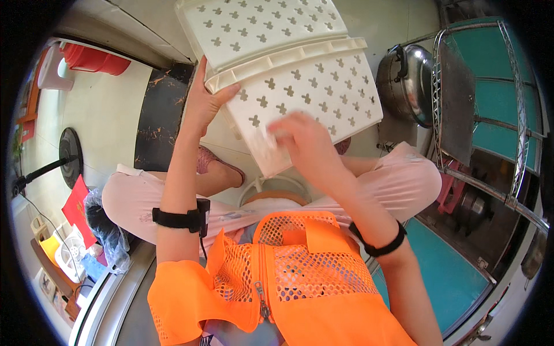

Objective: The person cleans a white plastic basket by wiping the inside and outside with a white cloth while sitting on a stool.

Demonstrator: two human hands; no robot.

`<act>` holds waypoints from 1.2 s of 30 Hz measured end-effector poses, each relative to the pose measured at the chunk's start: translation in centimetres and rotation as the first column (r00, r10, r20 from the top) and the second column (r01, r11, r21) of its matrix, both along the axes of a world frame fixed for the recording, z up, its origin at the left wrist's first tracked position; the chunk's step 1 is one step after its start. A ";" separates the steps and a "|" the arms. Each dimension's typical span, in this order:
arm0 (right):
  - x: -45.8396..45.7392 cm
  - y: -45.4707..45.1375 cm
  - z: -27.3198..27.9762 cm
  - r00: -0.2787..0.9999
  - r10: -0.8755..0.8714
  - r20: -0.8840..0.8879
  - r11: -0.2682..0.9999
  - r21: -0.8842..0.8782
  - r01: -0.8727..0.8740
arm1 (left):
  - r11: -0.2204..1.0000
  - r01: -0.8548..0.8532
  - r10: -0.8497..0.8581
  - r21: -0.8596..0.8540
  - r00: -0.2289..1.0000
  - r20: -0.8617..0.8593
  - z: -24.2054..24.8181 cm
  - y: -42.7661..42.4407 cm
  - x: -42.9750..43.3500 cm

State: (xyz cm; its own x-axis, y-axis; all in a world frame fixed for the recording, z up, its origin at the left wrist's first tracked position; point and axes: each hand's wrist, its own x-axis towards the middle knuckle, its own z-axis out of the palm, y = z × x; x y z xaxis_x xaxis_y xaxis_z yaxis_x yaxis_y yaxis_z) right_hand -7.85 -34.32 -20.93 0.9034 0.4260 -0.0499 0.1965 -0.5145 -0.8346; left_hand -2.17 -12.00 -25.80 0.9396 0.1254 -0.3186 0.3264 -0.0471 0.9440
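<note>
A white plastic rack with cut-out, flower-like holes stands tilted before me, its near perforated panel (303, 99) joined along a ribbed edge to a far perforated panel (264, 26). My left hand (207, 97) grips the left end of that ribbed edge, thumb on the near side. Over the lower part of the near panel is my right hand (301, 138), blurred, its fingers bent around or against something whitish, perhaps a cloth or tissue, too blurred to tell.
A metal pot with a black handle (417, 84) and a wire shelf (439, 99) stand at the right. To the left are a black marbled floor strip (160, 116), a round black stand base (70, 158) and a red basin (95, 59). My knees are spread around a low round seat.
</note>
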 end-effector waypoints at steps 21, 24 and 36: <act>1.4 -12.7 -1.6 0.971 -0.238 0.024 0.934 -0.271 0.235 | 0.997 0.074 -0.074 0.009 0.997 0.024 0.1 0.1 0.7; 6.2 -14.1 0.8 0.940 -0.165 0.297 0.842 -0.453 0.291 | 0.990 0.129 -0.126 0.054 0.991 -0.045 2.4 0.3 0.7; 22.8 -14.1 -4.2 0.717 -0.445 -0.536 0.851 -0.004 0.525 | 0.981 -0.182 0.139 -0.061 0.893 -0.429 0.5 -0.2 3.4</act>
